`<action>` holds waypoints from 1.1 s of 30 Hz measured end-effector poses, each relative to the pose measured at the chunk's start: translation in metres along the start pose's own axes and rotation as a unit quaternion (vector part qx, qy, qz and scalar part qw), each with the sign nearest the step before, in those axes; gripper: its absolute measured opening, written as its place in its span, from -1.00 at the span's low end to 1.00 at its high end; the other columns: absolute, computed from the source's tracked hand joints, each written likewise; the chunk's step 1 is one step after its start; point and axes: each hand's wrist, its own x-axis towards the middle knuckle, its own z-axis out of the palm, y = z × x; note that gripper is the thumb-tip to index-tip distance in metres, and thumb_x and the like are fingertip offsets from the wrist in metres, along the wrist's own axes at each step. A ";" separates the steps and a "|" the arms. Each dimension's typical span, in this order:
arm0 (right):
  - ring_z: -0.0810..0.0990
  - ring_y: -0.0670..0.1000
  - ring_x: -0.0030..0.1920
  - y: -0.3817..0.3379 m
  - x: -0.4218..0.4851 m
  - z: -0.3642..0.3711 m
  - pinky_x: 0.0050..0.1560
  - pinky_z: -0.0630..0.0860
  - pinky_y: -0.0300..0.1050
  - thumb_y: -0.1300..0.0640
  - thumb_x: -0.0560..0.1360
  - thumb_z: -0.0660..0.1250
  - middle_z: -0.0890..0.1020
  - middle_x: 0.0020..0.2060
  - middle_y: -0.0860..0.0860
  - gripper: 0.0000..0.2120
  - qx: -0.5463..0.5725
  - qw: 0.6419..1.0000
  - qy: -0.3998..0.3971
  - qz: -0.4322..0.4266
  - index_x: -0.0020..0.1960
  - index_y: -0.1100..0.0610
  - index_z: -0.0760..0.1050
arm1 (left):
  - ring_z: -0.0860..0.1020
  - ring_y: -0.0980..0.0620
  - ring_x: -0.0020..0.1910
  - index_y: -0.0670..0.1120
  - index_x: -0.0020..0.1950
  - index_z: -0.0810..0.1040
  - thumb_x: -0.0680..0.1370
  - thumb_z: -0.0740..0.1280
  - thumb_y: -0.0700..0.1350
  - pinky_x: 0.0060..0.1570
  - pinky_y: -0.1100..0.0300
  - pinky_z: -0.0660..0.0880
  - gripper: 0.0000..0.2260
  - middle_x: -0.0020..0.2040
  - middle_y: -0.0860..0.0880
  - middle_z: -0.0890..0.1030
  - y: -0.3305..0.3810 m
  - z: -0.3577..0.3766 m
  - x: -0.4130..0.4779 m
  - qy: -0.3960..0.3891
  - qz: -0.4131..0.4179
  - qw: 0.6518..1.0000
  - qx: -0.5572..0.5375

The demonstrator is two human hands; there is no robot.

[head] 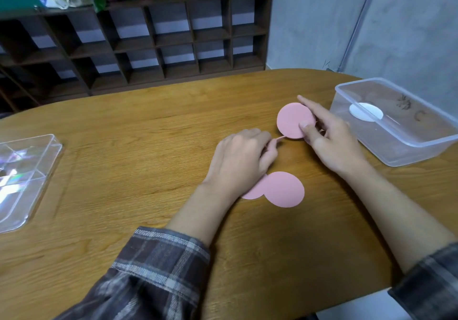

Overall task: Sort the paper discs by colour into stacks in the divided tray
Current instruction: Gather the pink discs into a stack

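My right hand (332, 141) pinches a pink paper disc (291, 119) between thumb and fingers, just above the wooden table (148, 146). My left hand (240, 161) is curled beside it and pinches the thin edge of another pink disc (281, 138), seen edge-on. Two more pink discs lie flat near my left wrist: one fully in view (285, 189), one partly under it and my wrist (255, 192). A white disc (366, 112) lies inside the clear plastic box (406, 153) at the right. The clear divided tray (27, 178) sits at the table's left edge.
A dark wooden shelf unit (153, 39) with open cubbies stands behind the table, with plants on top. A grey wall with a pipe (357, 24) is at the right. The table's rounded front edge runs at bottom right.
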 end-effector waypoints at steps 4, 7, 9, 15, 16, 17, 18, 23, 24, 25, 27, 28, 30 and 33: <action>0.54 0.15 0.01 -0.008 -0.006 0.001 0.07 0.44 -0.25 0.15 0.65 0.28 0.65 0.20 -0.01 -0.47 -0.008 0.999 -0.026 -0.032 0.53 -0.27 0.37 | 0.55 -0.04 -0.13 -0.13 -0.04 0.60 0.71 0.10 0.07 -0.25 0.07 0.48 -0.61 -0.12 -0.04 0.55 -0.004 0.002 0.000 0.058 -0.005 0.998 -0.022; 0.57 0.15 0.11 -0.010 -0.008 0.002 0.18 0.43 -0.20 0.18 0.66 0.26 0.62 0.28 -0.14 -0.46 -0.003 0.998 -0.046 -0.043 0.52 -0.29 0.36 | 0.56 -0.08 -0.14 -0.16 0.03 0.60 0.72 0.17 -0.02 -0.13 -0.04 0.54 -0.70 -0.07 -0.07 0.56 -0.010 0.006 0.001 0.069 -0.023 0.993 -0.090; 0.59 -0.11 0.09 -0.013 -0.008 0.002 0.26 0.42 -0.22 0.18 0.67 0.25 0.59 0.31 -0.23 -0.47 0.009 0.997 -0.060 -0.040 0.52 -0.29 0.37 | 0.58 -0.06 -0.11 -0.17 0.09 0.61 0.71 0.25 -0.11 -0.07 -0.01 0.54 -0.81 -0.04 -0.06 0.61 -0.012 0.007 0.001 0.081 -0.032 0.989 -0.120; 0.46 -0.46 -0.06 -0.013 -0.011 0.004 0.17 0.31 -0.32 0.18 0.71 0.19 0.49 -0.18 -0.61 -0.56 0.041 0.992 -0.112 -0.038 0.51 -0.19 0.43 | 0.55 0.09 -0.19 -0.12 0.26 0.65 0.61 0.40 -0.14 -0.07 0.25 0.51 -0.77 -0.13 0.02 0.61 -0.012 0.010 0.003 0.077 -0.065 0.985 -0.141; 0.47 -0.46 -0.06 -0.015 -0.012 0.004 0.13 0.31 -0.34 0.18 0.72 0.17 0.49 -0.19 -0.61 -0.57 0.041 0.992 -0.115 -0.042 0.51 -0.17 0.43 | 0.54 0.12 -0.21 -0.10 0.26 0.66 0.59 0.43 -0.14 -0.08 0.35 0.47 -0.75 -0.14 0.03 0.61 -0.012 0.010 0.003 0.073 -0.072 0.984 -0.149; 0.48 -0.45 -0.05 -0.016 -0.012 0.003 0.11 0.31 -0.36 0.17 0.73 0.15 0.49 -0.19 -0.61 -0.58 0.040 0.991 -0.116 -0.046 0.51 -0.16 0.44 | 0.53 0.15 -0.22 -0.09 0.25 0.68 0.57 0.45 -0.14 -0.09 0.44 0.42 -0.75 -0.15 0.03 0.62 -0.012 0.010 0.003 0.069 -0.081 0.982 -0.158; 0.48 -0.44 -0.04 -0.018 -0.012 0.003 0.10 0.30 -0.38 0.15 0.73 0.14 0.50 -0.18 -0.60 -0.59 0.037 0.991 -0.116 -0.049 0.51 -0.16 0.43 | 0.54 0.16 -0.23 -0.09 0.24 0.69 0.56 0.47 -0.14 -0.10 0.48 0.41 -0.75 -0.16 0.03 0.63 -0.011 0.010 0.003 0.069 -0.090 0.979 -0.168; 0.37 -0.28 0.45 -0.021 -0.014 0.007 0.42 0.23 -0.39 -0.05 0.71 0.17 0.45 0.47 -0.25 -0.53 -0.025 0.989 -0.127 -0.070 0.61 -0.19 0.25 | 0.61 0.14 -0.24 -0.09 0.15 0.68 0.54 0.52 -0.11 -0.13 0.35 0.53 -0.80 -0.20 0.04 0.65 -0.009 0.010 0.003 0.081 -0.122 0.968 -0.205; 0.34 -0.20 0.50 -0.020 -0.014 0.008 0.48 0.24 -0.27 -0.05 0.71 0.18 0.40 0.53 -0.17 -0.50 -0.044 0.988 -0.132 -0.073 0.63 -0.16 0.20 | 0.60 0.14 -0.25 -0.08 0.14 0.68 0.54 0.53 -0.10 -0.14 0.30 0.55 -0.81 -0.21 0.05 0.64 -0.009 0.010 0.003 0.080 -0.130 0.966 -0.207; 0.33 -0.14 0.52 -0.019 -0.013 0.009 0.51 0.25 -0.17 -0.04 0.71 0.19 0.38 0.55 -0.13 -0.48 -0.057 0.987 -0.134 -0.075 0.64 -0.13 0.18 | 0.60 0.14 -0.25 -0.07 0.13 0.67 0.54 0.53 -0.08 -0.14 0.24 0.57 -0.81 -0.21 0.06 0.64 -0.008 0.009 0.003 0.077 -0.138 0.965 -0.209; 0.38 -0.08 0.48 -0.017 -0.012 0.010 0.46 0.29 -0.15 -0.01 0.71 0.19 0.43 0.52 -0.09 -0.49 -0.069 0.986 -0.129 -0.079 0.63 -0.08 0.21 | 0.59 0.14 -0.25 -0.01 0.13 0.66 0.54 0.53 0.00 -0.13 0.13 0.59 -0.79 -0.20 0.09 0.63 -0.009 0.007 0.002 0.060 -0.156 0.964 -0.207; 0.44 -0.07 0.43 -0.015 -0.012 0.011 0.38 0.32 -0.21 0.00 0.71 0.19 0.49 0.46 -0.08 -0.52 -0.071 0.986 -0.123 -0.083 0.61 -0.06 0.26 | 0.60 0.14 -0.24 0.02 0.13 0.66 0.53 0.52 0.05 -0.13 0.10 0.60 -0.77 -0.19 0.11 0.63 -0.010 0.006 0.001 0.048 -0.166 0.965 -0.199; 0.52 -0.09 0.27 -0.013 -0.011 0.011 0.20 0.31 -0.41 0.01 0.70 0.20 0.58 0.31 -0.09 -0.60 -0.071 0.987 -0.115 -0.090 0.53 -0.04 0.35 | 0.60 0.12 -0.22 0.05 0.14 0.65 0.53 0.50 0.15 -0.09 0.05 0.60 -0.73 -0.17 0.11 0.63 -0.015 0.002 -0.002 0.013 -0.182 0.966 -0.183; 0.53 -0.23 0.04 -0.014 -0.013 0.009 0.02 0.28 -0.54 0.03 0.69 0.24 0.62 0.11 -0.11 -0.67 -0.066 0.988 -0.104 -0.095 0.44 -0.02 0.42 | 0.59 0.15 -0.11 0.02 0.13 0.71 0.53 0.50 0.15 0.05 0.12 0.56 -0.72 -0.08 0.10 0.65 -0.024 -0.008 -0.009 -0.066 -0.143 0.971 -0.182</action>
